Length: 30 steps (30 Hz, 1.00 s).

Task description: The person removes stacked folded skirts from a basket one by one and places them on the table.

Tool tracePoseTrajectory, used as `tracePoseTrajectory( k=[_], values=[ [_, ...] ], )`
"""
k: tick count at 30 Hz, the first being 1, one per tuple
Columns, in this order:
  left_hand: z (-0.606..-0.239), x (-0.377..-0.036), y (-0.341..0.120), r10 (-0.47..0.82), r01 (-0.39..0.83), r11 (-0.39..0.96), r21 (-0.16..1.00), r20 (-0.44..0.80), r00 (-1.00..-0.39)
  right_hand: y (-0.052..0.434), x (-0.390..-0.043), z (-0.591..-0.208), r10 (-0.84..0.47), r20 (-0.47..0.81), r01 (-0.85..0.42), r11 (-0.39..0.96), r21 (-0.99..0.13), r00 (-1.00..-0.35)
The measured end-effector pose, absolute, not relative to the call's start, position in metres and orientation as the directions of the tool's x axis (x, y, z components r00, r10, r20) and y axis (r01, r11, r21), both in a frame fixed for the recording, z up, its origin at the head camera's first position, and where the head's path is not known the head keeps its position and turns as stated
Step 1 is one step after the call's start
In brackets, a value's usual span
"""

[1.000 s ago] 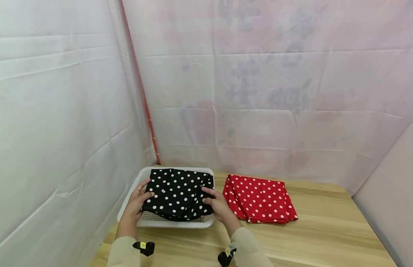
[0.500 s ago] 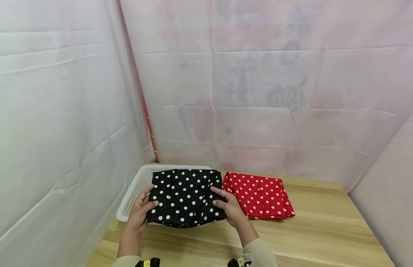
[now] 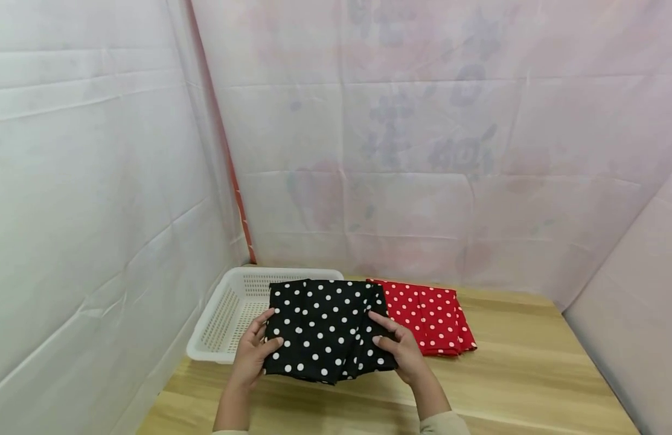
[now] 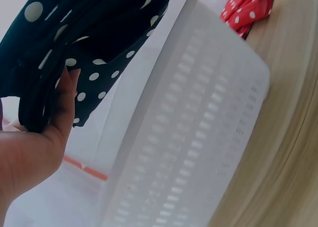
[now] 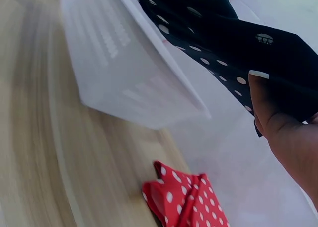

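Observation:
A folded black cloth with white polka dots [image 3: 325, 332] is held up between both hands in the head view, above the table. My left hand [image 3: 254, 353] grips its left edge, thumb on top; the left wrist view shows the fingers curled under the fold. On the right edge, my right hand [image 3: 403, 350] pinches the fabric between thumb and fingers. The cloth overlaps the front right part of a white perforated plastic basket [image 3: 218, 320]. Partly behind the cloth lies a folded red polka-dot cloth [image 3: 436, 317] on the table.
The wooden table [image 3: 531, 362] stretches to the right and front. White sheeting hangs at the left [image 3: 96, 241], along the back and at the right. The basket stands near the left sheet.
Both hands have carried the black cloth out from over the basket, right and toward me. More of the basket's inside now shows, and the cloth now covers part of the red one.

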<state>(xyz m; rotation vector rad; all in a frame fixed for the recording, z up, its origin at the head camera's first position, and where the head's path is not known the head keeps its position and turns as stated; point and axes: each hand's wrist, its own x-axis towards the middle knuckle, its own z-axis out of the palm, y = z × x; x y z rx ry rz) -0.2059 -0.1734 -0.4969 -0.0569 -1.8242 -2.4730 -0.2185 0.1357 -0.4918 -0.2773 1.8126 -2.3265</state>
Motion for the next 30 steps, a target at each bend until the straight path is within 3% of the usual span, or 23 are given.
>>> tracePoseTrajectory(
  k=[10, 25, 30],
  values=[
    [-0.496, -0.192, -0.135, 0.064, 0.038, -0.241, 0.970, 0.055, -0.996, 0.179, -0.192, -0.491, -0.209, 0.056, -0.006, -0.232, -0.973, -0.976],
    [-0.514, -0.163, -0.070, 0.191, 0.059, -0.324, 0.944, 0.127, -0.973, 0.235, -0.149, -0.503, -0.176, 0.078, -0.034, -0.240, -0.970, -0.981],
    [-0.522, -0.156, -0.052, 0.265, 0.047, -0.343, 0.938, 0.145, -0.953, 0.250, -0.136, -0.507, -0.162, -0.021, 0.053, -0.198, -0.979, -0.987]
  ],
)
